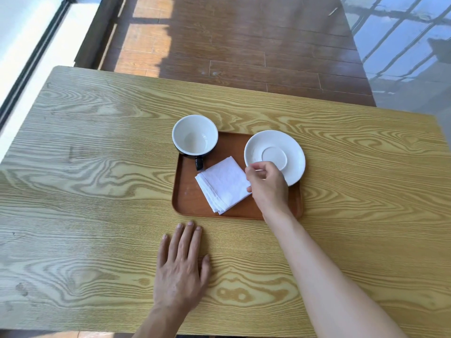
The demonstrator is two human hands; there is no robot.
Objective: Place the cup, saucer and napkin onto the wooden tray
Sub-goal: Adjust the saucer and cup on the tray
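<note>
A brown wooden tray [190, 203] lies in the middle of the table. A cup [194, 137], dark outside and white inside, stands in the tray's far left corner with its handle toward me. A folded white napkin [223, 185] lies in the tray's middle. A white saucer [274, 154] sits at the tray's far right, tilted slightly, with its edge over the rim. My right hand [267, 186] pinches the saucer's near edge and covers the napkin's right corner. My left hand [181, 267] rests flat on the table in front of the tray, fingers spread.
The light wood-grain table [97, 167] stretches wide to the left and right of the tray. Beyond its far edge lies dark wooden flooring [244, 45]. A window frame runs along the left side.
</note>
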